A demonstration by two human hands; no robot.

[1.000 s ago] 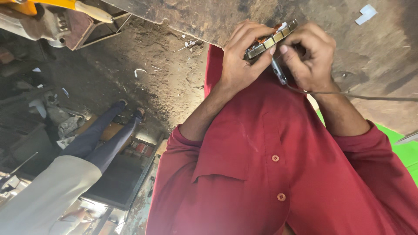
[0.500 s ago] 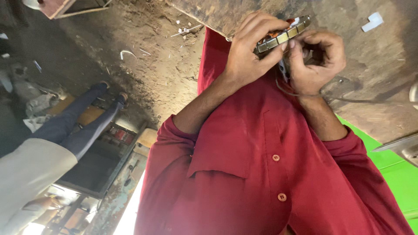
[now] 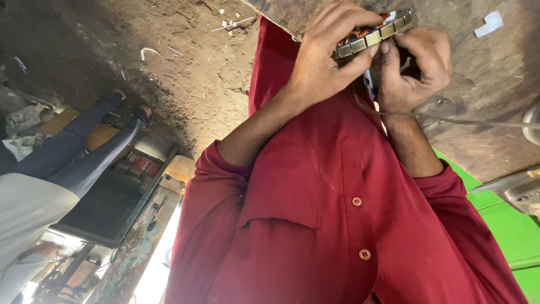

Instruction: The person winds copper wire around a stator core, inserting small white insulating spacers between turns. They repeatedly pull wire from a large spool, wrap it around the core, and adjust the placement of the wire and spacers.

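My left hand [image 3: 329, 62] grips a round metal part [image 3: 374, 35] with a segmented steel rim and copper windings inside, held in front of my red shirt [image 3: 337, 225]. My right hand [image 3: 419, 70] is closed just beside it, its thumb and fingertips pressing on the rim. It holds a small dark tool [image 3: 368, 84], which pokes out below the part. A thin wire [image 3: 478, 121] leads from under this hand off to the right. The far side of the part is hidden by my fingers.
Below lies a dirt floor [image 3: 185, 73] with scraps of white litter [image 3: 492, 23]. Another person in dark trousers [image 3: 84, 152] and a light top stands at the left by a dark framed panel [image 3: 107, 208]. A green surface [image 3: 506, 225] and a metal object [image 3: 526, 191] sit at the right.
The view has swung, so my hands and the part now sit higher in the frame and the other person lower left. Both hands have kept their hold.
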